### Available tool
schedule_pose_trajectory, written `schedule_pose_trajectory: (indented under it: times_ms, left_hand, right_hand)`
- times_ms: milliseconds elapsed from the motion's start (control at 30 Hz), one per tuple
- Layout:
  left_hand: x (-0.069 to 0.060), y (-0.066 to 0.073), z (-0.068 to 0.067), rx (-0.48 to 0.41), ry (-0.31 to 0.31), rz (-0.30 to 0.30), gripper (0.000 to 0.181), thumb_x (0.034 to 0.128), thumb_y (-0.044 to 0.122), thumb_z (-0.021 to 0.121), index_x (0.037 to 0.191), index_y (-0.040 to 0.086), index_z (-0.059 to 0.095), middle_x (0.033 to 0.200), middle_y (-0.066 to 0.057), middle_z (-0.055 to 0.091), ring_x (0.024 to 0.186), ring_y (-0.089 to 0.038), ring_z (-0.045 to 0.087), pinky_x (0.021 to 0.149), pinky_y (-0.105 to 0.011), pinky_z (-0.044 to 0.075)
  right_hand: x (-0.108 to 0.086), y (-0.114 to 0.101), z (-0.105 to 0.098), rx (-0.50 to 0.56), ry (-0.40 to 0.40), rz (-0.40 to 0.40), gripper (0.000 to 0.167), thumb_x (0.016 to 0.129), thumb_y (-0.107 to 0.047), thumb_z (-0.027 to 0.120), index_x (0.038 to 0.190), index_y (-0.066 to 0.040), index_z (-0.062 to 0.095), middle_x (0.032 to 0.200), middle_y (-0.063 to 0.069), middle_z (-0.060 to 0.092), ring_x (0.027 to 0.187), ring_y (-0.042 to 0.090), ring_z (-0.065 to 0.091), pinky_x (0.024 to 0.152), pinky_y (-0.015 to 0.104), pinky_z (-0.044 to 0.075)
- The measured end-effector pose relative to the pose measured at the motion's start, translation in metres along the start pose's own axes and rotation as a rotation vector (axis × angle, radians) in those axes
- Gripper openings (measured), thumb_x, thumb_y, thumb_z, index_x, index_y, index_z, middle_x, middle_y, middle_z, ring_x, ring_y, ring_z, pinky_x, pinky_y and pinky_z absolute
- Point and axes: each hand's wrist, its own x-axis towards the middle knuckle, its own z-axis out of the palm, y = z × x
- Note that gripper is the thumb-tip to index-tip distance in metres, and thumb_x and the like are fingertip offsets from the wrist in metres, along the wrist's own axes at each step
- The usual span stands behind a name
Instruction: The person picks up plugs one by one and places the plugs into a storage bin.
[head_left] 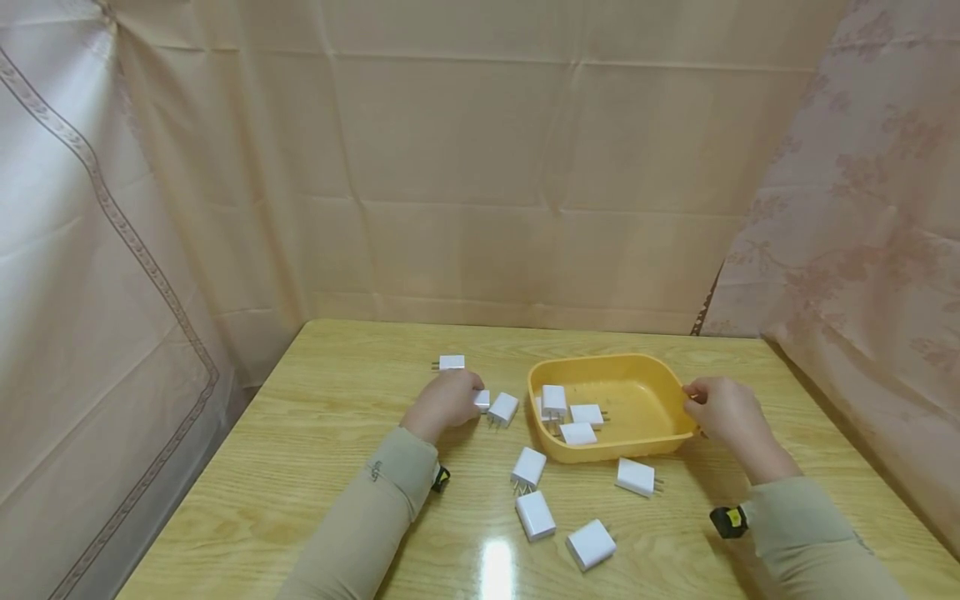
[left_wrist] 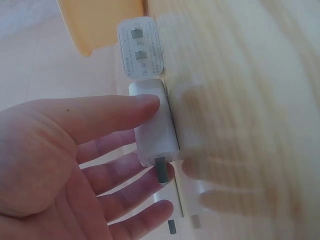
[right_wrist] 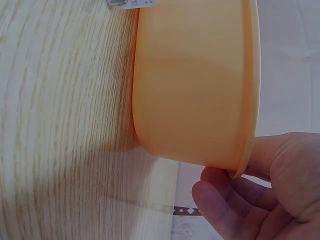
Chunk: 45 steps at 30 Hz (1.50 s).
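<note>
Left wrist view: the thumb and fingers of the left hand pinch 1 white charger, the lower fingers a little apart beyond its metal prong; whether it bears on the table I cannot tell. The right hand pinches the end rim of a yellow tray. This looks like a gathering step, 1 hand picking while the other steadies; the next move would call for a clean lift over the tray's side, clear of the neighbouring charger. At least 4 chargers lie jumbled inside; 6 more, besides the pinched charger, rest outside. All are smooth, round-edged blocks, apparently hard plastic; the tray is round-cornered, the table streaky with wood grain, the cloth behind creased.
</note>
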Motion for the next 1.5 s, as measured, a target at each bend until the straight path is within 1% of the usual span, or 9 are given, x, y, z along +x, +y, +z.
schedule_pose_trajectory:
  times_ms: [300,433,600,767,933,1133,1300,1500]
  left_hand:
    - [-0.001,0.000,-0.001,-0.005,0.015,0.012,0.024,0.0883,0.009,0.075,0.112,0.006,0.075,0.109,-0.007,0.073,0.103,-0.025,0.067,0.094,-0.042,0.052]
    - [-0.001,-0.001,-0.002,0.005,0.025,0.031,0.023,0.0883,0.009,0.075,0.111,0.006,0.075,0.108,-0.007,0.073,0.103,-0.025,0.067,0.094,-0.042,0.052]
    - [0.000,-0.002,-0.004,0.017,0.030,0.042,0.021,0.0879,0.009,0.075,0.109,0.007,0.075,0.105,-0.005,0.073,0.100,-0.023,0.066,0.091,-0.041,0.053]
    - [0.000,-0.002,-0.008,0.017,0.030,0.042,0.020,0.0880,0.011,0.075,0.108,0.008,0.076,0.102,-0.004,0.071,0.094,-0.021,0.064,0.087,-0.040,0.053]
    - [-0.003,0.001,-0.014,0.020,0.040,0.040,0.020,0.0874,0.011,0.075,0.108,0.008,0.076,0.100,-0.005,0.070,0.093,-0.022,0.063,0.087,-0.041,0.053]
    - [-0.007,0.009,-0.023,0.003,0.063,0.054,0.028,0.0875,0.016,0.077,0.114,0.008,0.075,0.106,-0.006,0.071,0.097,-0.023,0.064,0.089,-0.042,0.052]
    - [-0.010,0.016,-0.029,-0.019,0.068,0.065,0.033,0.0892,0.022,0.077,0.120,0.009,0.074,0.111,-0.005,0.070,0.098,-0.021,0.063,0.088,-0.041,0.052]
    - [-0.014,0.023,-0.035,-0.034,0.065,0.078,0.036,0.0913,0.019,0.075,0.125,0.008,0.072,0.121,-0.011,0.068,0.100,-0.023,0.062,0.088,-0.041,0.053]
  right_hand:
    - [0.000,0.001,0.001,0.003,0.005,-0.007,0.034,0.096,-0.005,0.062,0.123,0.015,0.062,0.106,0.031,0.067,0.068,0.021,0.065,0.057,0.033,0.058]
    - [0.001,0.001,0.000,0.002,0.005,-0.009,0.034,0.096,-0.005,0.062,0.123,0.015,0.062,0.106,0.031,0.067,0.068,0.022,0.065,0.057,0.034,0.057]
    - [0.001,0.002,0.002,0.006,0.008,-0.013,0.034,0.096,-0.005,0.062,0.123,0.015,0.062,0.106,0.030,0.068,0.067,0.021,0.065,0.057,0.033,0.057]
    - [0.001,0.002,0.002,0.010,0.004,-0.006,0.034,0.096,-0.005,0.062,0.124,0.016,0.061,0.106,0.030,0.067,0.068,0.021,0.065,0.057,0.033,0.058]
    - [0.001,0.001,0.001,0.010,0.003,0.003,0.035,0.096,-0.004,0.061,0.124,0.016,0.061,0.107,0.031,0.067,0.068,0.021,0.064,0.058,0.033,0.058]
    - [0.000,0.001,0.001,0.014,-0.005,0.006,0.035,0.096,-0.005,0.061,0.125,0.016,0.061,0.107,0.031,0.067,0.068,0.022,0.064,0.058,0.033,0.058]
    - [0.000,0.000,0.001,0.016,-0.007,0.016,0.035,0.096,-0.004,0.062,0.125,0.016,0.061,0.107,0.031,0.067,0.068,0.023,0.064,0.059,0.033,0.058]
    - [0.001,0.000,0.001,0.009,-0.006,0.022,0.034,0.096,-0.004,0.062,0.125,0.015,0.061,0.107,0.030,0.066,0.068,0.022,0.064,0.058,0.033,0.057]
